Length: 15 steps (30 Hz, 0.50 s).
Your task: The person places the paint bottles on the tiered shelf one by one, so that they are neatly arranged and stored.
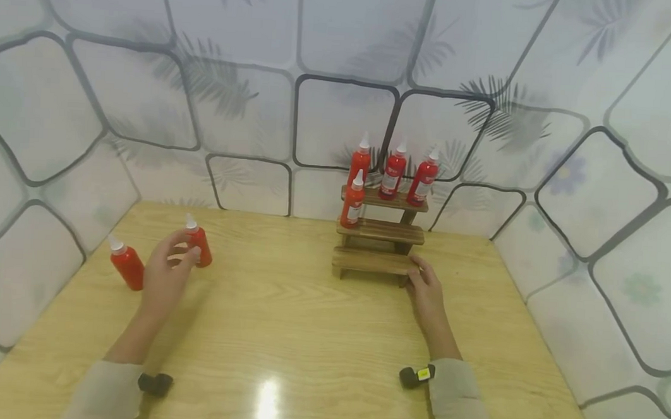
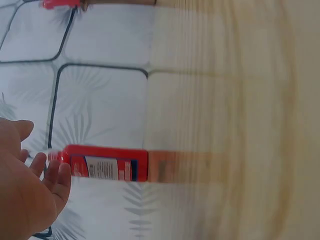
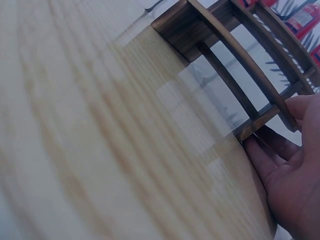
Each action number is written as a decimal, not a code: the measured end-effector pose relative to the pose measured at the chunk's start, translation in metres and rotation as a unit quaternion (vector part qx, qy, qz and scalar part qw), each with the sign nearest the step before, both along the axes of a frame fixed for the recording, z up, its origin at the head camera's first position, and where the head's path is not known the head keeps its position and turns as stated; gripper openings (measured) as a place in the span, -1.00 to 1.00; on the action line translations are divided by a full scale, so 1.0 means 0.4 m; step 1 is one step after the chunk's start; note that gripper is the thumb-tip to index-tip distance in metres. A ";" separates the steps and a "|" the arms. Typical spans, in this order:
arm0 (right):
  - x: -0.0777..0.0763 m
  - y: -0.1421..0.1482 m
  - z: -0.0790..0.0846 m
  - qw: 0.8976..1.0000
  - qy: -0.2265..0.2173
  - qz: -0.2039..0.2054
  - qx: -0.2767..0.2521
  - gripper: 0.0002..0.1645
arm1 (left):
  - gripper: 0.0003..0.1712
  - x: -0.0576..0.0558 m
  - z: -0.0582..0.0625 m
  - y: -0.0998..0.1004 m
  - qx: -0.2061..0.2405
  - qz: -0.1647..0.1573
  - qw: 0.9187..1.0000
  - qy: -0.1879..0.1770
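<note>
Hands well apart: left hand [image 1: 165,275] half-curled, thumb and fingers parted at red bottle [image 1: 202,253] upright on counter [image 1: 283,333], contact unclear; second bottle [image 1: 127,267] on its outer side. Right hand [image 1: 429,293] pinches lowest step's right end on wooden stand [image 1: 372,261], four bottles [image 1: 392,177] above. Wide counter stretch between hands; back edge meets wall [image 1: 249,116].

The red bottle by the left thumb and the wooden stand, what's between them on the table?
Only bare tabletop lies between that red bottle and the wooden stand; the head view shows it.
</note>
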State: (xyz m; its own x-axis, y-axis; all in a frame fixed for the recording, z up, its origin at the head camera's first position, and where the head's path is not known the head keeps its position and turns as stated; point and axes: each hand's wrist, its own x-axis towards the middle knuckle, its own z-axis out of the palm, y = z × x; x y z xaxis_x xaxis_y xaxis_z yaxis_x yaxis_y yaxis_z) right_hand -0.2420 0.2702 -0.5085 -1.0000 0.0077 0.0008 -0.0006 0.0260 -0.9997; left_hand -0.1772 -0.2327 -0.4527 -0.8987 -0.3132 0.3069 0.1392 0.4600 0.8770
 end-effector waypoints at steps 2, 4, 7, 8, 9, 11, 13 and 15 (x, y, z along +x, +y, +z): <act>0.000 0.000 0.001 1.000 0.001 -0.003 -0.007 -0.34 | -0.46 -0.006 0.001 -0.011 0.005 0.015 1.000 -0.001; 0.001 -0.001 0.002 1.000 0.002 -0.003 -0.010 -0.34 | -0.43 -0.013 0.000 -0.018 0.006 0.021 1.000 -0.004; 0.003 -0.001 0.006 1.000 -0.001 -0.001 -0.014 -0.35 | -0.38 -0.026 0.000 -0.024 0.006 0.021 1.000 -0.003; 0.004 -0.001 0.008 1.000 -0.005 0.000 -0.017 -0.36 | -0.37 -0.031 -0.001 -0.024 0.007 0.020 1.000 -0.003; 0.006 -0.002 0.014 1.000 -0.009 0.002 -0.018 -0.36 | -0.37 -0.036 -0.002 -0.024 0.008 0.019 1.000 -0.005; 0.009 -0.006 0.025 1.000 -0.018 -0.001 -0.023 -0.37 | -0.36 -0.046 -0.004 -0.024 0.015 0.018 1.000 -0.011; 0.009 -0.008 0.024 0.999 -0.021 -0.002 -0.029 -0.37 | -0.35 -0.055 -0.007 -0.023 0.025 0.017 0.999 -0.016; 0.007 -0.010 0.020 0.999 -0.021 -0.007 -0.027 -0.37 | -0.35 -0.061 -0.010 -0.022 0.032 0.020 0.999 -0.018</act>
State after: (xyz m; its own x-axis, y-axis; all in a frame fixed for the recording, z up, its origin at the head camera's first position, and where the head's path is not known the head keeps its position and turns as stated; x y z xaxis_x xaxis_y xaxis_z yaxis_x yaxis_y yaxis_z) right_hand -0.2392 0.2664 -0.5003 -0.9989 0.0199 -0.0423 0.0417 -0.0275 -0.9987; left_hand -0.2016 -0.2416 -0.4567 -0.8949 -0.3674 0.2534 0.0904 0.4066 0.9091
